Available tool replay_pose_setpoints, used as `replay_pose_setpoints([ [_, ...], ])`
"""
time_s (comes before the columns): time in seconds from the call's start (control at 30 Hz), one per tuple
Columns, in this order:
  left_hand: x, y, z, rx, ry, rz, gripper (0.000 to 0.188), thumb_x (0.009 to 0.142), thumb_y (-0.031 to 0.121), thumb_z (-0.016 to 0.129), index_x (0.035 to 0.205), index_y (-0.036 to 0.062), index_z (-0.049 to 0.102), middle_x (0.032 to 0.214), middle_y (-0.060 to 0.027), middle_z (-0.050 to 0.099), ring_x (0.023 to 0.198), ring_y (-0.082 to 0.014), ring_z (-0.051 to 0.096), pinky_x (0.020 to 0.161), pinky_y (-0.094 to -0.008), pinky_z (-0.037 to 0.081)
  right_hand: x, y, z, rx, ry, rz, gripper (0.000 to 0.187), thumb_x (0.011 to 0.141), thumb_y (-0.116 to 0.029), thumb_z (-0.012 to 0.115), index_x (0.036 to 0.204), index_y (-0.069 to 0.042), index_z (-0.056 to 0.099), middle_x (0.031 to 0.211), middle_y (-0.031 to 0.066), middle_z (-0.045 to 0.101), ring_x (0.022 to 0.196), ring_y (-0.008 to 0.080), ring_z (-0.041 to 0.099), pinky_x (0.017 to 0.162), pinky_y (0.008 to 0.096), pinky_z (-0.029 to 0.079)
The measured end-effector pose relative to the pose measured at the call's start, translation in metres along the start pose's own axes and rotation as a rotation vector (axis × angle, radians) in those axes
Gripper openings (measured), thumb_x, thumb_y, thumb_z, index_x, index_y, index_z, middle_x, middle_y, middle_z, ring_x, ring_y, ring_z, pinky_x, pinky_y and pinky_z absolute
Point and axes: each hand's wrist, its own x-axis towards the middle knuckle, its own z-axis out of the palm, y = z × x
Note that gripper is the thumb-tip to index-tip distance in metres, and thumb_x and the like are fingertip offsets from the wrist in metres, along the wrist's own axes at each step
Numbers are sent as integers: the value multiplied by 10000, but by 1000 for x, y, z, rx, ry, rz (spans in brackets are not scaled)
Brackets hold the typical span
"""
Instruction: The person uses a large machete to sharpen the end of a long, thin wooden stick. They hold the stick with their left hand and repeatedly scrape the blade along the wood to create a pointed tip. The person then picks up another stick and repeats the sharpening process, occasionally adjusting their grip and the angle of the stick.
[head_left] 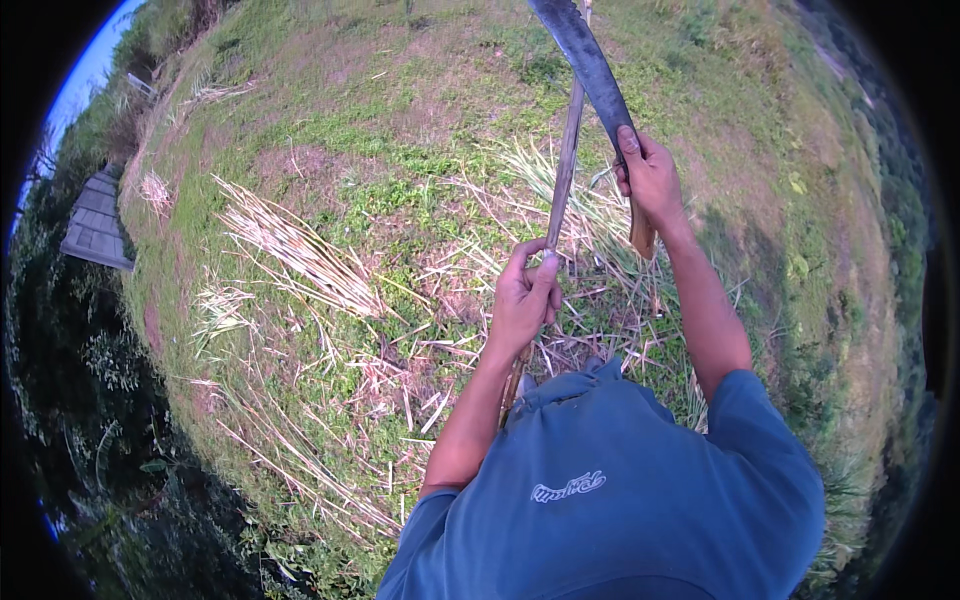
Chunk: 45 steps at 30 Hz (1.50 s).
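My left hand (523,303) is wrapped round a long, thin wooden stick (566,170), with the thumb lying along it. The stick slants from beside my shirt up to the top of the view, passing behind the blade. In my right hand (652,180) is a machete with a dark, broad blade (597,80). My right thumb presses on the blade's lower part, and a light brown wooden handle (641,236) shows below the fingers. The blade points up and leftward, crossing in front of the stick; whether they touch, I cannot tell.
Cut dry stalks (300,250) lie in a bundle on the grass at left. Shorter pieces (400,375) are scattered near my feet, with green leafy stalks (540,175) ahead. A grey roof (95,222) and dark bushes (90,400) stand at the far left.
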Motion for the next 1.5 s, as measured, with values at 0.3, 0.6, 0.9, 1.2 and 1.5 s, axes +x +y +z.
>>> replay_pose_setpoints([
  [0.3, 78, 37, 30, 537, 359, 357, 271, 916, 211, 666, 1000, -41, 614, 580, -38, 595, 440, -96, 551, 386, -259, 391, 47, -59, 3, -166, 12, -160, 501, 814, -534, 721, 758, -56, 580, 554, -47, 480, 466, 48, 463, 435, 226, 366],
  [0.6, 71, 39, 27, 81, 166, 190, 394, 981, 358, 561, 824, 5, 640, 528, -40, 566, 394, -90, 523, 374, -219, 392, 54, -63, 19, 11, -66, -174, 416, 765, -409, 815, 765, -46, 613, 541, -51, 475, 452, 39, 435, 424, 216, 337],
  [0.9, 82, 32, 15, -444, -33, -210, 331, 991, 347, 534, 866, 47, 598, 587, -55, 597, 423, -129, 562, 389, -227, 441, 46, -60, 16, 367, -196, -144, 311, 815, -290, 789, 831, -30, 619, 618, -41, 523, 473, 41, 456, 437, 211, 348],
  [1.2, 94, 75, 54, -469, 67, -81, 347, 1001, 350, 508, 907, 26, 587, 646, -50, 595, 479, -116, 562, 435, -217, 449, 39, -68, 3, 365, -231, -165, 272, 823, -214, 779, 884, -10, 610, 614, -34, 529, 476, 44, 458, 440, 210, 356],
  [1.5, 115, 55, 46, -490, -12, -78, 389, 984, 402, 531, 850, 39, 571, 561, -13, 520, 400, -107, 478, 377, -235, 385, 41, -62, -4, 395, -241, -134, 286, 819, -212, 783, 896, -3, 604, 635, -18, 551, 478, 50, 469, 442, 214, 373],
])
